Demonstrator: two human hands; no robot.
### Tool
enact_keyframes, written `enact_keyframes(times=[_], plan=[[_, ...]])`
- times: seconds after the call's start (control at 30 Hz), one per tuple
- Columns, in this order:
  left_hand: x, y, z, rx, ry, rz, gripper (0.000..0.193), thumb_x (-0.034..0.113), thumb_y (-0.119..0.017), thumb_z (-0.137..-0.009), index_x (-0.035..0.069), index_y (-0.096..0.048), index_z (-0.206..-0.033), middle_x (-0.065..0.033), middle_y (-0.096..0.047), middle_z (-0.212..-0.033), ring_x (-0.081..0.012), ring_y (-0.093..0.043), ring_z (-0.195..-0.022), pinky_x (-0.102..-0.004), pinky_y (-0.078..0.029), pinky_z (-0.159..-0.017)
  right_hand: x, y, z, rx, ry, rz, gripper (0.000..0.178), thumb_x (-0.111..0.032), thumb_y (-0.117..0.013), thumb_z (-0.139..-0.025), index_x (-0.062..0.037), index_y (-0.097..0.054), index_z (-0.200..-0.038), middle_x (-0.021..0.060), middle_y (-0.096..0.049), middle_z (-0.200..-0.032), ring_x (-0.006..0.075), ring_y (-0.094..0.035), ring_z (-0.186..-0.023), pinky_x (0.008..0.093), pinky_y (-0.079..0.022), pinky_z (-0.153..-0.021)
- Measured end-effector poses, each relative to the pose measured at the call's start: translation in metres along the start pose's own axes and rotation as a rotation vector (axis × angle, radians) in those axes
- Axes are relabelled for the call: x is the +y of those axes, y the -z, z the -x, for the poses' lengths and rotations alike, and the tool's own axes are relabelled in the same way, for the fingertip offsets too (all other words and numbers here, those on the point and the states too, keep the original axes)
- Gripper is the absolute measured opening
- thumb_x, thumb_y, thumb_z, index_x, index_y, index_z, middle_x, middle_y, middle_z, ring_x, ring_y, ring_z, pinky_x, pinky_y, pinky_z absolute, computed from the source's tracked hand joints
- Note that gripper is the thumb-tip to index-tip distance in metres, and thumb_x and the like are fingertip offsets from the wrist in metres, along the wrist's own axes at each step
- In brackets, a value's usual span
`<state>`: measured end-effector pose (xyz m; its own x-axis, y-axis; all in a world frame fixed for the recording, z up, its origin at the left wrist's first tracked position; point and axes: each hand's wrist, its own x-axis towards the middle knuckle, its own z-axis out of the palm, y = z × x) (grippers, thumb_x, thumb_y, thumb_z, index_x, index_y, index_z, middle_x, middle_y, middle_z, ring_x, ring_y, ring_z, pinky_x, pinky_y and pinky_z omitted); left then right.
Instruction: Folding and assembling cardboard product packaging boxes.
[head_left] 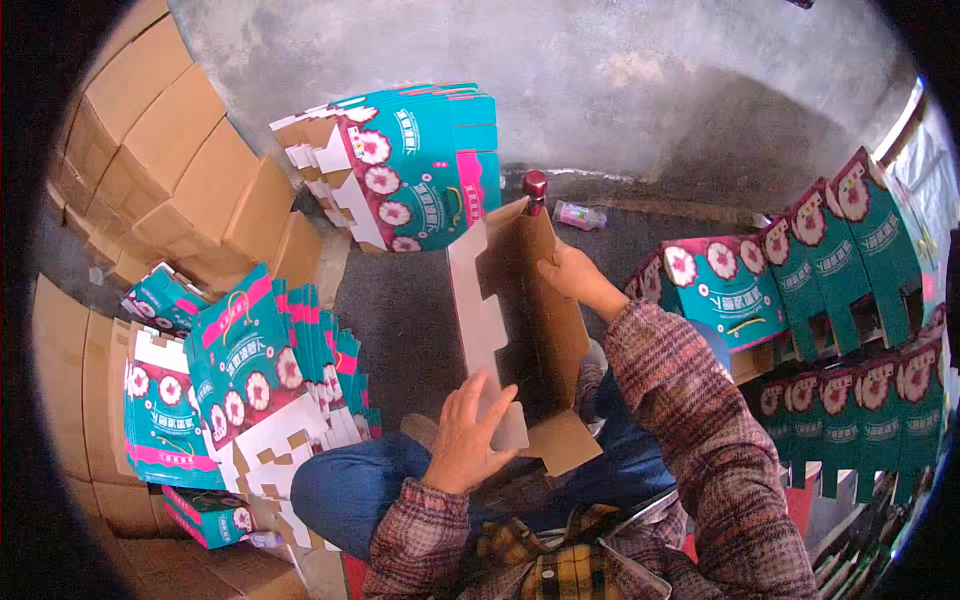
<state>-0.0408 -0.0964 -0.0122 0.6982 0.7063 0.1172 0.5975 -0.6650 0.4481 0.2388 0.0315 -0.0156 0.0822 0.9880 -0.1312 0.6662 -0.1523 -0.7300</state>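
Cardboard box (565,350) stands open between my two hands in the head view, its bare brown wall beside my right fingers and its white, notched panel (478,310) reaching down toward my left fingers. My right hand (578,283) is clamped on the brown wall near its far end, thumb on the inner face; the wall hides where the other fingertips end. My left hand (468,440) is at the near end, fingers and thumb spread apart, overlapping the white panel; I cannot tell how firmly they touch it. A brown flap (562,443) folds outward just right of those fingers.

Just beyond my right fingers a red cap (535,184) shows over the box's far edge; I cannot tell whether its bottle is inside or behind. A small pink-labelled bottle (580,215) lies on the dark floor (395,320) past that hand. Ahead of my fingers leans a stack of flattened teal boxes (425,175); more teal cartons (235,350) lie left of my left fingers, with brown cartons (165,155) piled farther off. Right of my right fingers, teal boxes stand in rows (795,265).
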Motion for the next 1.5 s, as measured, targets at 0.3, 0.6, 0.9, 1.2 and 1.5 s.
enact_keyframes(times=[0.3, 0.6, 0.9, 1.2, 1.5], plan=[[0.026, -0.015, -0.013, -0.025, -0.098, -0.019, 0.082, 0.034, -0.08, -0.064, 0.018, -0.044, -0.136, -0.0242, -0.032, -0.14, -0.0406, -0.034, -0.129, -0.0511, -0.029, -0.105, 0.009, 0.005, 0.015, 0.49, 0.325, 0.255, 0.068, -0.011, -0.06, -0.076, -0.0061, -0.031, -0.138, 0.0229, -0.055, -0.112, 0.0426, -0.059, -0.095, 0.048, -0.05, -0.077], [0.032, -0.014, -0.015, -0.055, -0.059, -0.068, 0.08, 0.038, -0.078, -0.066, 0.015, -0.045, -0.135, -0.0262, -0.033, -0.137, -0.0432, -0.034, -0.127, -0.0514, -0.03, -0.104, -0.016, 0.032, 0.004, 0.405, 0.57, 0.994, 0.037, -0.015, -0.061, -0.074, -0.0013, -0.062, -0.109, 0.0164, -0.049, -0.126, 0.0303, -0.046, -0.118, 0.0433, -0.036, -0.099], [0.043, -0.031, -0.029, -0.056, -0.045, -0.02, 0.074, 0.045, -0.073, -0.071, 0.012, -0.049, -0.132, -0.0283, -0.033, -0.139, -0.0439, -0.031, -0.13, -0.0519, -0.026, -0.107, 0.001, 0.042, -0.044, 0.56, 0.709, 0.974, 0.021, -0.012, -0.055, -0.078, -0.0033, -0.059, -0.098, 0.0096, -0.058, -0.091, 0.0254, -0.059, -0.088, 0.0367, -0.047, -0.076], [0.034, -0.03, 0.008, -0.147, -0.114, 0.253, 0.067, 0.051, -0.066, -0.078, 0.002, -0.053, -0.123, -0.0242, -0.04, -0.136, -0.0408, -0.032, -0.131, -0.0526, -0.024, -0.108, -0.012, 0.05, -0.022, 0.277, 0.71, 0.83, 0.011, -0.012, -0.057, -0.076, -0.0075, -0.061, -0.086, 0.0062, -0.063, -0.077, 0.0261, -0.062, -0.076, 0.0383, -0.046, -0.076], [0.073, -0.081, -0.029, 0.143, 0.092, -0.243, 0.041, 0.011, -0.051, -0.083, 0.003, -0.052, -0.123, -0.0153, -0.053, -0.118, -0.0305, -0.05, -0.109, -0.0452, -0.039, -0.093, 0.072, -0.031, -0.034, 0.716, 0.45, 2.402, 0.016, -0.02, -0.058, -0.078, -0.0119, -0.072, -0.078, 0.0078, -0.066, -0.085, 0.0229, -0.059, -0.087, 0.0424, -0.042, -0.074]])
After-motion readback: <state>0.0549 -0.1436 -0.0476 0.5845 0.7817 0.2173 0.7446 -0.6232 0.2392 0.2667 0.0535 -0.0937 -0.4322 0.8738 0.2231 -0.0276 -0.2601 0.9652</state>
